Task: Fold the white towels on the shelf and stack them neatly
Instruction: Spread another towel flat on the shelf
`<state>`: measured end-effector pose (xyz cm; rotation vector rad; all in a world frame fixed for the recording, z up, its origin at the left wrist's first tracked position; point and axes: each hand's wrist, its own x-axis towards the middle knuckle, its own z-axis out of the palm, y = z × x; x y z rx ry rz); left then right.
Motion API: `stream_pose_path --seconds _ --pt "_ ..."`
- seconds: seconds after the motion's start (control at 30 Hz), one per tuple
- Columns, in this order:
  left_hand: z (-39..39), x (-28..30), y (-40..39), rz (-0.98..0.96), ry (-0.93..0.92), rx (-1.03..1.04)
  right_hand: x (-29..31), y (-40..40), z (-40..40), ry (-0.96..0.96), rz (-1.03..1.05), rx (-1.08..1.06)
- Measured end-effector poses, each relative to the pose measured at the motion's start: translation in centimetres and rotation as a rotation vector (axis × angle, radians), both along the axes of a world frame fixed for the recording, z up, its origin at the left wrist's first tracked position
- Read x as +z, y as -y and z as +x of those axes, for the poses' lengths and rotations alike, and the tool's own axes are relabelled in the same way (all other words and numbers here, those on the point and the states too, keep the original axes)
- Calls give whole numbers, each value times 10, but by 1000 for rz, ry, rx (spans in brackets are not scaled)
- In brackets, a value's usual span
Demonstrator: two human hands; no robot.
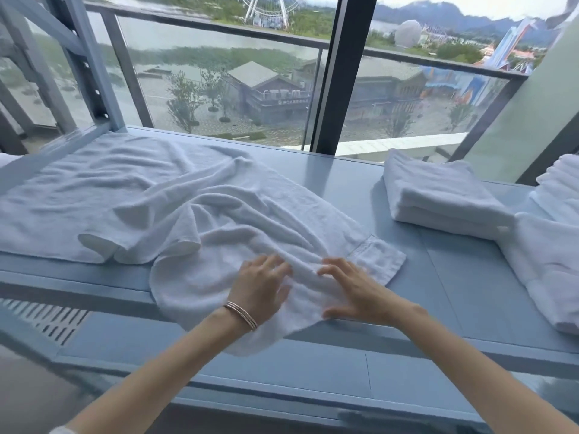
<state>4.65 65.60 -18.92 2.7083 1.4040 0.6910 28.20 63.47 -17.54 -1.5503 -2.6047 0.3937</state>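
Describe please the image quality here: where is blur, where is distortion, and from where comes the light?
Head view: daylight comes through the window behind the shelf, giving soft shadows in the creases of the rumpled towel; the fingers of the left hand and right hand are slightly motion-blurred; wide-angle distortion bends the shelf post and railing; the corners are smeared.

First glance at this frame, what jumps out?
Both hands, left hand and right hand, rest on a crumpled white towel spread over the blue shelf, its near edge hanging off the front. A folded towel sits at right, and a Ferris wheel shows through the window.
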Motion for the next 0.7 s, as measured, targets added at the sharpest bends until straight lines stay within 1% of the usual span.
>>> stream_pose_path --seconds 0.03,0.07,0.1,0.17,0.27,0.33,0.37,0.43,0.47,0.5,0.6,0.63,0.7 --pt "8 3 13 -105 -33 -1 -1 4 -2 26 9 20" --pt "13 5 24 -186 -129 5 -3 7 -4 76 33 50" --pt "15 6 32 -219 -242 30 -6 9 -7 145 71 83" --pt "18 6 45 -217 -370 67 -12 16 -14 261 179 117" --pt "23 -3 59 -228 -450 189 -25 29 -27 250 345 59" --pt "25 -3 66 -251 -415 242 -29 33 -36 234 432 32" --pt "24 -3 69 -213 -361 232 -28 36 -39 223 466 30" --pt "18 3 72 -163 -180 197 -25 39 -43 178 492 47" --pt "12 9 74 -155 -101 220 -23 42 -43 139 495 55" --pt "6 14 77 -99 -51 240 -21 45 -42 92 501 64" --pt "-15 20 87 1 -41 270 -19 48 -32 30 532 52" --pt "-21 19 88 28 -48 282 -17 46 -27 44 545 36" --pt "-30 24 90 5 -36 306 -10 44 -11 124 576 19"
